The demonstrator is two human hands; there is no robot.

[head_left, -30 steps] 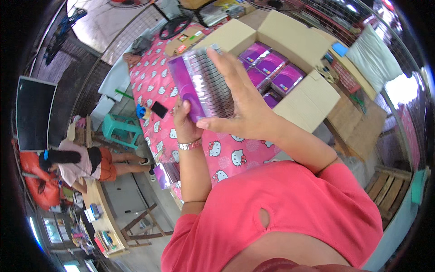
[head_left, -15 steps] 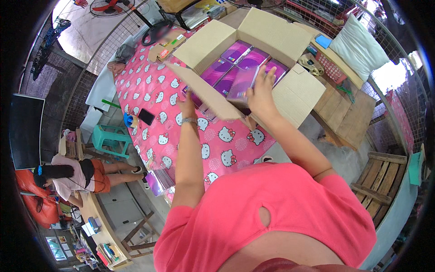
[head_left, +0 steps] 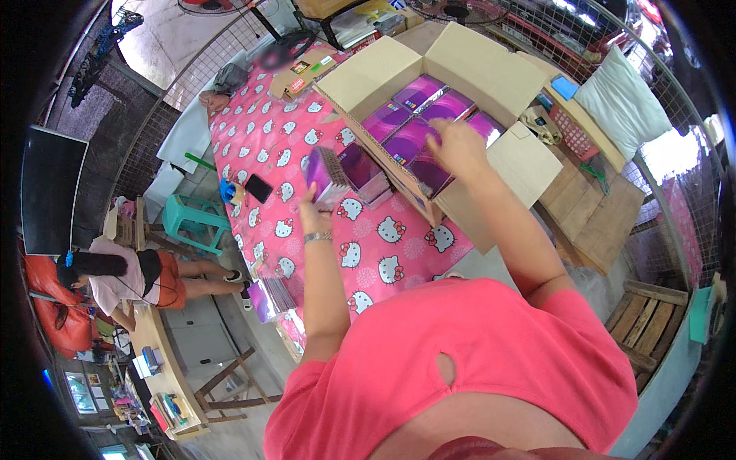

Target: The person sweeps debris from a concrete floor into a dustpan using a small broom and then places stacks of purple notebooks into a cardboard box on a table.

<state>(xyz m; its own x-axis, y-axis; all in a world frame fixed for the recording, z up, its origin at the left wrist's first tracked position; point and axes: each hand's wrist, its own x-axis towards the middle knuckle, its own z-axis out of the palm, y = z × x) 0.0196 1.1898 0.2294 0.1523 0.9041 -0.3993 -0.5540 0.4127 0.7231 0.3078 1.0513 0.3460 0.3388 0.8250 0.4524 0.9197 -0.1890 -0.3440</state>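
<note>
My left hand (head_left: 313, 213) grips a small bundle of purple spiral notebooks (head_left: 326, 175), tilted above the pink table. Just right of it, another stack of purple notebooks (head_left: 365, 173) stands against the side of an open cardboard box (head_left: 377, 80). Rows of purple notebooks (head_left: 418, 93) fill the box. My right hand (head_left: 458, 146) is over the box's near right part, fingers apart and curved down onto or just above the notebooks; nothing shows in it. At the table's near left edge lies a further pile of notebooks (head_left: 272, 297).
The table has a pink cartoon-cat cover (head_left: 389, 230). A phone (head_left: 258, 188) and tape rolls (head_left: 230, 192) lie at its left, flat cardboard (head_left: 300, 73) at the back. A green stool (head_left: 195, 222), a person (head_left: 123, 280) at a desk and a wooden bench (head_left: 594, 203) are around it.
My left hand has come out from beside the box flap, now showing the notebook bundle it holds. The near flap has dropped down. A notebook tilted by my right hand now lies flat.
</note>
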